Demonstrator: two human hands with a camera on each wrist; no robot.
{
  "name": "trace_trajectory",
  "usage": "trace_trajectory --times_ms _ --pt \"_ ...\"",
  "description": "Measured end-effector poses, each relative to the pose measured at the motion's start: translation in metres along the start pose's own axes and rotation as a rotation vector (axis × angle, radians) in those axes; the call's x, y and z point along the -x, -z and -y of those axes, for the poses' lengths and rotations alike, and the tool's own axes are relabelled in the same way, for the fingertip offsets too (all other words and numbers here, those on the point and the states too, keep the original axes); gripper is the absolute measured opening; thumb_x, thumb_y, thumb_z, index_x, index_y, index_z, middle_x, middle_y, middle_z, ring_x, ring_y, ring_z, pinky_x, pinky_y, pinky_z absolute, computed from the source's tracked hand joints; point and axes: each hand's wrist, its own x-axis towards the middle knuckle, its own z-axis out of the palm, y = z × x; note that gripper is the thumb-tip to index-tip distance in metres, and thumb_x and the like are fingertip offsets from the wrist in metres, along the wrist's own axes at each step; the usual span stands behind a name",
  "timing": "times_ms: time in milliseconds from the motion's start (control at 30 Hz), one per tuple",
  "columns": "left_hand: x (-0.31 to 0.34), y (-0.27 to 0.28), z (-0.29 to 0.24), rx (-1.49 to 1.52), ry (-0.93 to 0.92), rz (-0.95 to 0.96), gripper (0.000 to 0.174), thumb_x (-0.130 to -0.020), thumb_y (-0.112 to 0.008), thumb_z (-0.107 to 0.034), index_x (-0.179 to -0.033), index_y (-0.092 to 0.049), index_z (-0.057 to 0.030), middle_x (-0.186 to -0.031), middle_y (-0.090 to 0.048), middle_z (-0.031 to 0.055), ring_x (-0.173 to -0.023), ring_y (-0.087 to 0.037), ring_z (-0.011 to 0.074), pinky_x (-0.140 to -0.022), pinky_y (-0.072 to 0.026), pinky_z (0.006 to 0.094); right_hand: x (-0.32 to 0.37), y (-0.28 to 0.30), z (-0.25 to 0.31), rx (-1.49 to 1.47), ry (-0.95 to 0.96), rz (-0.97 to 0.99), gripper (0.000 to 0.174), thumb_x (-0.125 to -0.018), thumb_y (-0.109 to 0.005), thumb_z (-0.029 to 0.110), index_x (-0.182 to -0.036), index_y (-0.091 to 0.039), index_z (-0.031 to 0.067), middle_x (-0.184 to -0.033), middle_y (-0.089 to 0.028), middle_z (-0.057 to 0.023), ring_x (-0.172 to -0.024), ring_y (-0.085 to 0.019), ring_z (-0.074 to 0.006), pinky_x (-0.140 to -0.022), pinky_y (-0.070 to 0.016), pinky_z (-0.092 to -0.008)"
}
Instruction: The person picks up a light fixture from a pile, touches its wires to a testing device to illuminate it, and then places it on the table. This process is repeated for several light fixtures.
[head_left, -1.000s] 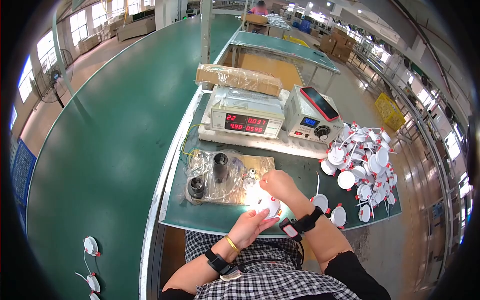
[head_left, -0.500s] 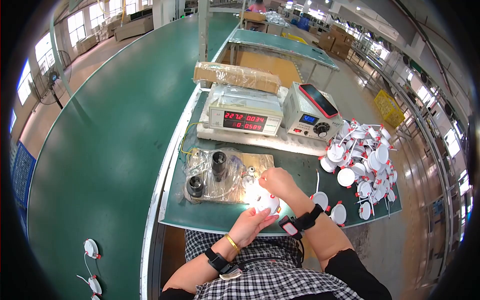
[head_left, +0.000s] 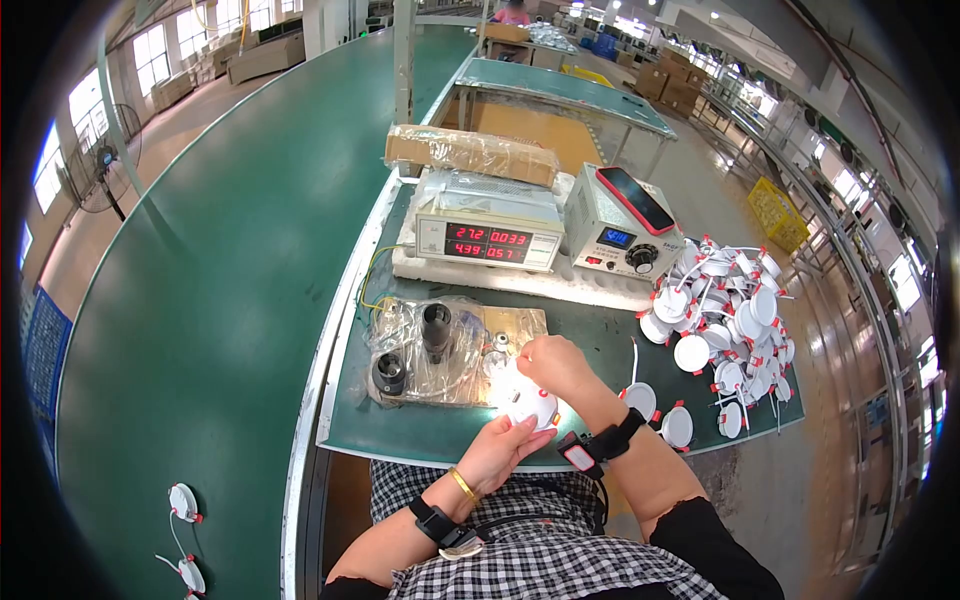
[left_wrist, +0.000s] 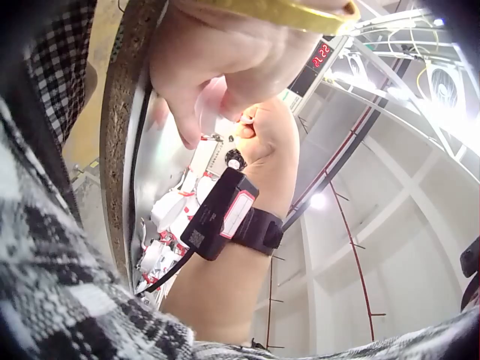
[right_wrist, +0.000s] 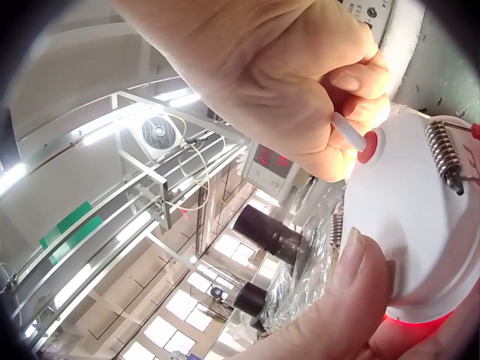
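Observation:
A white round downlight (head_left: 532, 404) glows just above the near edge of the bench. My left hand (head_left: 490, 452) holds it, the thumb across its back. In the right wrist view a coiled spring (right_wrist: 445, 154) sits on the white housing (right_wrist: 405, 217). A short white cable (right_wrist: 347, 132) leaves the housing through a red grommet (right_wrist: 368, 147). My right hand (head_left: 562, 370) pinches that cable with curled fingers, by the near right corner of a plastic-wrapped board (head_left: 465, 385). The cable's far end is hidden inside the right hand.
Two black sockets (head_left: 435, 330) stand on the board. Behind it are a meter with red digits (head_left: 488, 243) and a grey power unit (head_left: 622, 235) with a phone (head_left: 636, 201) on top. Many downlights (head_left: 725, 335) are heaped at right; several lie on the left green surface (head_left: 230, 330).
The red digits on the meter have changed, its upper right reading falling slightly. Both hands keep nearly the same hold on the lit downlight and its cable. The head view has shifted a little.

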Motion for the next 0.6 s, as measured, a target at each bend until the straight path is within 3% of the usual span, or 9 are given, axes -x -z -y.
trace_trajectory --times_ms 600 --pt "-0.0026 0.0057 0.0024 0.007 0.009 0.026 0.038 -0.100 -0.045 -0.017 -0.125 -0.043 0.0101 -0.125 -0.053 0.0169 -0.114 -0.056 0.0238 -0.102 -0.0450 0.0310 -0.0008 -0.0029 -0.0029 0.009 0.014 -0.023 0.021 -0.078 -0.059 0.026 -0.081 -0.072 0.0089 -0.079 -0.067 -0.0183 -0.076 -0.065 -0.0353 -0.072 -0.0521 -0.0441"
